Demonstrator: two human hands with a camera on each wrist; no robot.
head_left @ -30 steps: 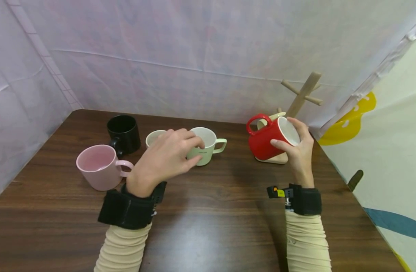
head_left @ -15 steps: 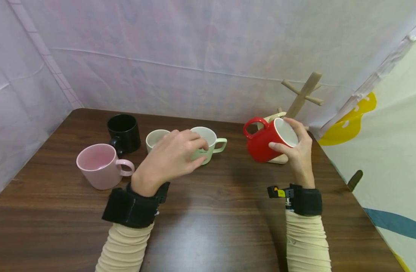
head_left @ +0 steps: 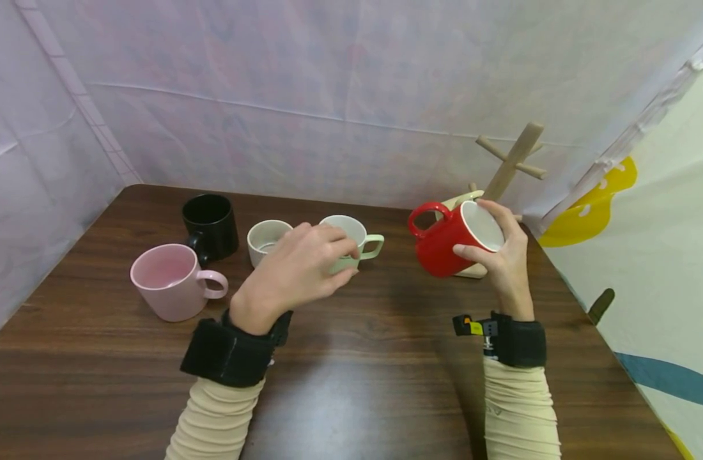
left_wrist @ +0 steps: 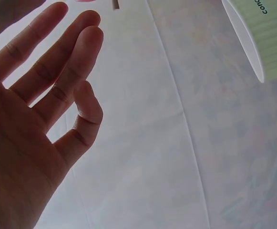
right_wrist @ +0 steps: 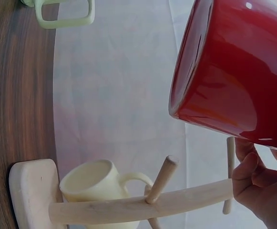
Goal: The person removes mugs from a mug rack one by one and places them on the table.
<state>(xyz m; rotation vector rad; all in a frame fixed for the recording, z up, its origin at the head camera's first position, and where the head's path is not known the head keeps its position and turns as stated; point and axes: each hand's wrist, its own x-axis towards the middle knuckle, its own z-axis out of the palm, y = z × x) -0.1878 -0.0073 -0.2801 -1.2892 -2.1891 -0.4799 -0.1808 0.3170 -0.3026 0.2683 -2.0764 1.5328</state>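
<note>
The glossy red ceramic mug [head_left: 450, 239] is gripped by the right hand [head_left: 501, 255], fingers wrapped over its rim and side, and it is held tilted just in front of the wooden peg mug stand [head_left: 509, 163]. Compared with a second ago, the mug has been lifted higher and carried slightly leftward, its handle now pointing up and away. A cream mug [right_wrist: 97, 183] is seen hanging on the stand just beyond that hand. The left hand [head_left: 294, 271] has been drawn back from the pale green ribbed mug [head_left: 351, 237]; its fingers are relaxed, and nothing is held.
</note>
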